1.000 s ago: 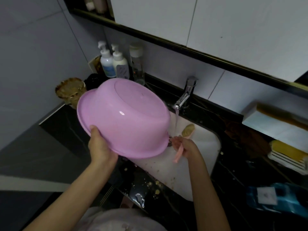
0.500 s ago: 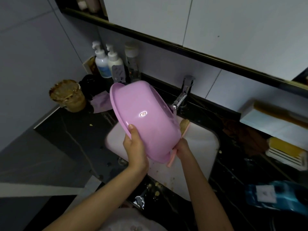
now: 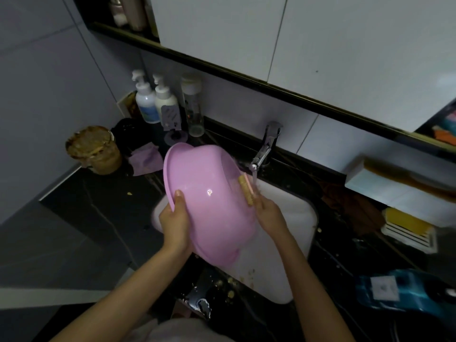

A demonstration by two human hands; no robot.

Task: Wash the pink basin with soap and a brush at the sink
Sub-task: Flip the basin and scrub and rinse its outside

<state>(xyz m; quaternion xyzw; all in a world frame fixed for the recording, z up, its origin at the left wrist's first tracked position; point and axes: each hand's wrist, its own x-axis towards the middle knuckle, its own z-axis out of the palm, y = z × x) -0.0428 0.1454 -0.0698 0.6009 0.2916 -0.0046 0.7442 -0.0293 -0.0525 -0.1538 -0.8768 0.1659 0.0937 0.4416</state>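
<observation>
While faucet (image 3: pixel 265 149) runs, pink basin (image 3: pixel 209 201) held on edge above white sink (image 3: pixel 291 218), underside toward camera. Left hand (image 3: pixel 176 220): fingers clamped over rim, thumb on outer wall. Right hand (image 3: pixel 269 213): fingers wrapped on brush (image 3: pixel 246 191) handle, bristles against outer wall beside water stream (image 3: pixel 254 177).

Judgement: mid-scrub, outside in work. No foam visible (dim, blurred frame), so soap step unconfirmed; pump bottles (image 3: pixel 145 102) stand at back of surface (image 3: pixel 103 206), well apart from hands. Inside faces away, state unknown. Likely left: inside scrub, rinse.
</observation>
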